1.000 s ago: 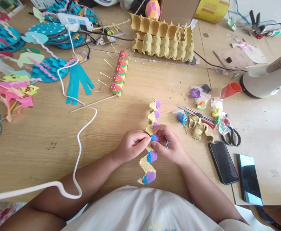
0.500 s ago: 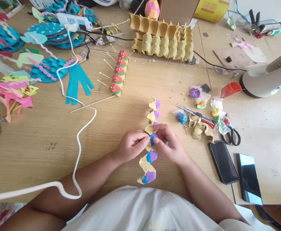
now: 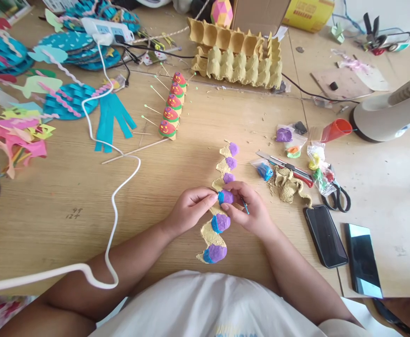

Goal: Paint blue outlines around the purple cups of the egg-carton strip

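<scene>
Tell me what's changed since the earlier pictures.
The carton strip has turned slightly: its far end went right, its near end left and slightly forward. The left hand and right hand stay on it. The utility knife and black phone stayed put.

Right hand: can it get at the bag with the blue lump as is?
Likely yes: the bag sits just beyond the right hand, with nothing visible between them. That hand's grip is on the egg-carton strip, though, and the cutter's blade lies right beside the bag.
</scene>
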`<state>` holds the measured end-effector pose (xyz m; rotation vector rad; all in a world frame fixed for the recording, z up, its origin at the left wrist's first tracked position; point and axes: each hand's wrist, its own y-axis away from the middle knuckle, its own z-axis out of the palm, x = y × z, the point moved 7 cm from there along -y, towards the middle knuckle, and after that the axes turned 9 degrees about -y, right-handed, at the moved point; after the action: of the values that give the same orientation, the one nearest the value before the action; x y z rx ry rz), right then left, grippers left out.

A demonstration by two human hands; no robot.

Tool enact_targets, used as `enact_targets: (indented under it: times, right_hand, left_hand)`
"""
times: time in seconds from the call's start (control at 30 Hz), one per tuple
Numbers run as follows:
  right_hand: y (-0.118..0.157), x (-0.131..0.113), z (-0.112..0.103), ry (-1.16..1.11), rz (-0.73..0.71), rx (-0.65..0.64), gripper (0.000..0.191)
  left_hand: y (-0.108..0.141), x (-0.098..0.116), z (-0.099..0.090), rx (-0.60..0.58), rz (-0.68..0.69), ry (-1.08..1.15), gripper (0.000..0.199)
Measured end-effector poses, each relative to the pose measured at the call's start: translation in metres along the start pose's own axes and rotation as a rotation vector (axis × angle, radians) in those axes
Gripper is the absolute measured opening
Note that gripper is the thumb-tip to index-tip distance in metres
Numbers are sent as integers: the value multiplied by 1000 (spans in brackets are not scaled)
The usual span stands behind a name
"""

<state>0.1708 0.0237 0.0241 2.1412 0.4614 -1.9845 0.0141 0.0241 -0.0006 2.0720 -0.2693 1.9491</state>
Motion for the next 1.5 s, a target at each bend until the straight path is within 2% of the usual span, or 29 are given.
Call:
enact_targets:
  times: [0.17,0.3,0.43,0.53,0.67,0.8,1.1,1.5]
  right_hand:
    - [2,-3,-5,-11,-11,22,28]
    - [3,-6,-5,32,-46,34,29]
    - [3,-6,-4,55,-69,46,31]
    - [3,-5,-6,74,-76,58,31]
    - [3,-2,-9,46,-51,58,33]
    - [3,-3,-10,20,-72,44,39]
    - [3,-4,-8,86,-62,52,42]
    - [4,-9,-9,90,-102,100,35]
  left_hand:
    - [0,-8,1,24,-164,191,32]
    - [0,-4,2,43,-166,251,33]
    - [2,-13,4,18,-189,251,34]
    - [2,-16,3,48,-199,272,35]
    - [0,-11,6,67,-271,444,38]
    - [-1,-9,9,40,-346,500,42]
    - [-2,-8,17,-35,-354,502,33]
    - [0,-14,17,-31,-360,468,36]
